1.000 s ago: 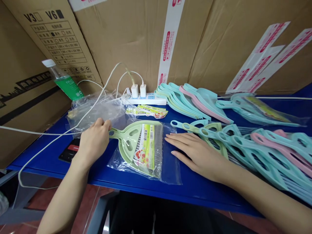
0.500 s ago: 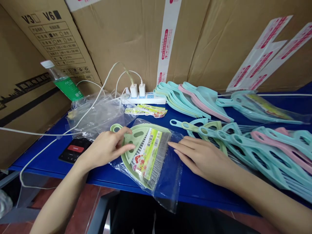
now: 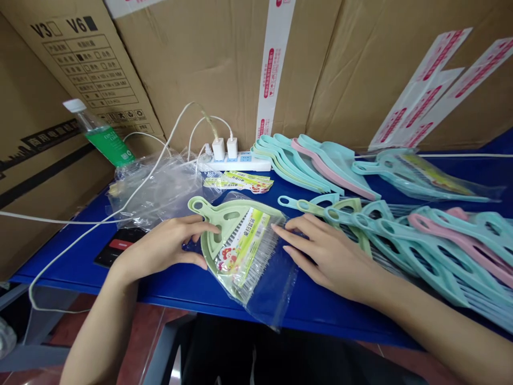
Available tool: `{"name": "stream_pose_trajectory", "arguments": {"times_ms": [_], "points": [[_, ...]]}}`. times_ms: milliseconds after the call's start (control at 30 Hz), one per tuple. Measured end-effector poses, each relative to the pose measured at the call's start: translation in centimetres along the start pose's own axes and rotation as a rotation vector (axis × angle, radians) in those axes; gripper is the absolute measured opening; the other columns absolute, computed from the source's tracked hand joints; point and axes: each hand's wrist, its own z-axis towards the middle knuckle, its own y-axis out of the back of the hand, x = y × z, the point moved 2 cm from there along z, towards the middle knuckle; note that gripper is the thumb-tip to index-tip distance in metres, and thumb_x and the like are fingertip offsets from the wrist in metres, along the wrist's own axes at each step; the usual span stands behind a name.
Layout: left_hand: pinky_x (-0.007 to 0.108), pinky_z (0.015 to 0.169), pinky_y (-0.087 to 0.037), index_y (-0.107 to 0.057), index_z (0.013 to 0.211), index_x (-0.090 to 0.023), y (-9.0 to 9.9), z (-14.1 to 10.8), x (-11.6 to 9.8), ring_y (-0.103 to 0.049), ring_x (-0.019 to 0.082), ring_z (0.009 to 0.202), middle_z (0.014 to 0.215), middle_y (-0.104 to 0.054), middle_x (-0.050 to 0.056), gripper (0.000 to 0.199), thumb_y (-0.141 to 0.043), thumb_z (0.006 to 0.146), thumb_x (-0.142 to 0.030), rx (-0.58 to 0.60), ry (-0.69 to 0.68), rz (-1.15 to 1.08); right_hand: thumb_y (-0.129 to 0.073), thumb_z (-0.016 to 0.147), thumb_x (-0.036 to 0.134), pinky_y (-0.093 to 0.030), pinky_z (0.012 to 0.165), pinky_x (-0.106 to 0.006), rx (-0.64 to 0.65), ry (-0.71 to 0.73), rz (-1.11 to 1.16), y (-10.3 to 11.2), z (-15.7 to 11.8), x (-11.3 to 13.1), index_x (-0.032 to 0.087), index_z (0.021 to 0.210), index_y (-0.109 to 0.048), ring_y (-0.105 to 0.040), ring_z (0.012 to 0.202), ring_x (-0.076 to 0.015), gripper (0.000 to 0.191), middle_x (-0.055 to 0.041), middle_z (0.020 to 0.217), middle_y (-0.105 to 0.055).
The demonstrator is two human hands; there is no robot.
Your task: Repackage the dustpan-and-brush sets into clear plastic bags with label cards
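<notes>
"What could go wrong here?"

"The film worries us most. Our light green plastic dustpan [image 3: 219, 214] and its grey-bristled brush [image 3: 262, 259] lie on the blue flat tabletop [image 3: 320, 307], between our hands, in a thin clear plastic bag [image 3: 278, 291]. Its loose corner reaches the front edge, so a snag there could drag everything askew. Stiff bristles pushed hard could split it."

"How firmly do we have it?"

"Our left hand [image 3: 164, 243] has thumb and fingers parted at the pan's curved edge; whether they pinch, we cannot tell. Our right hand [image 3: 332, 254] spreads its fingers loosely by the bristles, clamped on nothing. With so light a hold, the yellow-green printed paper card [image 3: 248, 238] might slip crooked."

"And what crowds us?"

"Overlapping mint, pink and green plastic brushes [image 3: 420, 235] sit just beside our right hand, blocking any wide sweep that way. Curved mint and pink plastic dustpans [image 3: 316, 160] line up behind. On our left, crumpled clear film [image 3: 160, 187] and a thin white cable [image 3: 40, 216] could catch our wrist."
</notes>
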Motion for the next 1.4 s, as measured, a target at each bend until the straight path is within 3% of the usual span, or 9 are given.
{"name": "stream_pose_trajectory", "arguments": {"times_ms": [67, 300, 600, 767, 967, 1067, 1167, 1400], "points": [[0.029, 0.075, -0.048, -0.065, 0.12, -0.029, 0.0, 0.0, 0.1, -0.064, 0.02, 0.085, 0.101, -0.066, 0.004, 0.039, -0.067, 0.085, -0.045, -0.022, 0.0, 0.018, -0.035, 0.1, 0.027, -0.054, 0.072, -0.039, 0.027, -0.025, 0.007, -0.2, 0.0, -0.1, 0.016, 0.125, -0.065, -0.059, 0.085, -0.0242, 0.041, -0.0105, 0.086, -0.062], [0.028, 0.077, -0.049, -0.066, 0.122, -0.032, -0.1, 0.1, 0.1, -0.063, 0.018, 0.085, 0.097, -0.061, 0.003, 0.031, -0.058, 0.092, -0.032, -0.041, -0.05, 0.09, -0.035, 0.101, 0.039, -0.051, 0.069, -0.037, 0.102, -0.085, -0.008, -0.9, 0.0, -0.4, 0.016, 0.135, -0.058, -0.054, 0.082, -0.0242, 0.047, -0.0085, 0.083, -0.055], [0.026, 0.078, -0.049, -0.065, 0.123, -0.036, -0.1, 0.3, 0.1, -0.061, 0.016, 0.087, 0.101, -0.058, 0.004, 0.034, -0.048, 0.096, -0.026, -0.071, -0.026, 0.162, -0.032, 0.102, 0.037, -0.052, 0.072, -0.039, 0.063, -0.061, -0.017, -0.5, -0.1, -0.4, 0.018, 0.124, -0.065, -0.056, 0.082, -0.0242, 0.044, -0.0079, 0.08, -0.056], [0.026, 0.078, -0.05, -0.062, 0.128, -0.037, -0.3, 0.3, 0.1, -0.062, 0.015, 0.083, 0.103, -0.059, 0.004, 0.04, -0.04, 0.098, -0.022, -0.102, -0.015, 0.211, -0.035, 0.101, 0.028, -0.051, 0.07, -0.036, -0.045, -0.062, -0.043, 0.3, 0.1, -0.8, 0.02, 0.099, -0.07, -0.057, 0.077, -0.0219, 0.037, -0.0075, 0.077, -0.058], [0.026, 0.077, -0.051, -0.064, 0.125, -0.036, -0.7, 0.7, 0.2, -0.064, 0.015, 0.086, 0.111, -0.06, 0.004, 0.049, -0.038, 0.093, -0.01, -0.134, 0.012, 0.286, -0.04, 0.097, 0.022, -0.054, 0.081, -0.042, -0.044, -0.118, -0.014, 0.1, 0.2, -1.4, 0.016, 0.111, -0.062, -0.062, 0.098, -0.0272, 0.027, -0.0146, 0.104, -0.065], [0.028, 0.075, -0.052, -0.065, 0.124, -0.035, -1.0, 1.0, 0.2, -0.065, 0.017, 0.087, 0.114, -0.061, 0.005, 0.054, -0.037, 0.088, -0.006, -0.148, 0.062, 0.356, -0.039, 0.096, 0.021, -0.055, 0.082, -0.041, -0.008, -0.181, 0.035, -0.3, 0.0, -1.8, 0.018, 0.117, -0.059, -0.064, 0.101, -0.0272, 0.029, -0.0138, 0.108, -0.067], [0.03, 0.075, -0.054, -0.064, 0.125, -0.032, -1.2, 1.2, 0.1, -0.065, 0.018, 0.09, 0.116, -0.061, 0.006, 0.05, -0.035, 0.091, -0.01, -0.176, 0.069, 0.366, -0.038, 0.097, 0.019, -0.057, 0.076, -0.037, 0.007, -0.186, 0.078, -0.4, -0.1, -2.0, 0.018, 0.11, -0.063, -0.067, 0.092, -0.0245, 0.028, -0.0117, 0.103, -0.068], [0.041, 0.095, -0.053, -0.056, 0.134, -0.017, -1.4, 1.2, -0.4, -0.061, 0.025, 0.11, 0.121, -0.062, 0.011, 0.048, -0.026, 0.098, -0.029, -0.201, 0.064, 0.333, -0.034, 0.097, 0.014, -0.051, 0.056, -0.029, -0.01, -0.12, 0.064, 0.0, -0.4, -2.0, 0.017, 0.093, -0.068, -0.066, 0.068, -0.0182, 0.034, -0.0088, 0.088, -0.067]]}}
